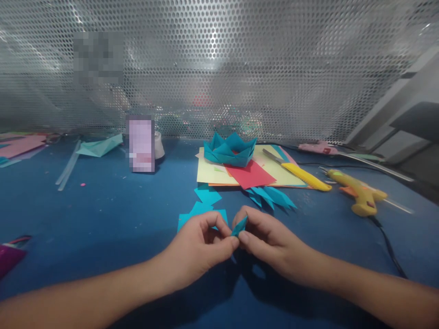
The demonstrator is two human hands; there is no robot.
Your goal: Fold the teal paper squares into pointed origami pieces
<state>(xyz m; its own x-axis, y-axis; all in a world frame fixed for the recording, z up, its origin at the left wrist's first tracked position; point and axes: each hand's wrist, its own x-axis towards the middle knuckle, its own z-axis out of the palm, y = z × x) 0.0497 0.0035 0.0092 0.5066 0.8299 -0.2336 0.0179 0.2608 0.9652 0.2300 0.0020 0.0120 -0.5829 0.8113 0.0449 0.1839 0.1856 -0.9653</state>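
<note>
Between the fingertips of both hands is a small folded piece of blue paper, its pointed tip up. My left hand pinches it from the left, my right hand from the right; the fingers hide its lower part. Just beyond my left hand lie several flat blue paper pieces, partly covered by that hand. Past my right hand rests a cluster of folded pointed blue papers. Farther back, a crown-like ring of folded blue paper sits on a stack of coloured sheets, near a red paper.
A yellow utility knife lies across the stack's right side. Right of it are a yellow glue gun with a black cord and a pink glue gun. A phone stands at back left, near clear glue sticks. Perforated metal closes the back.
</note>
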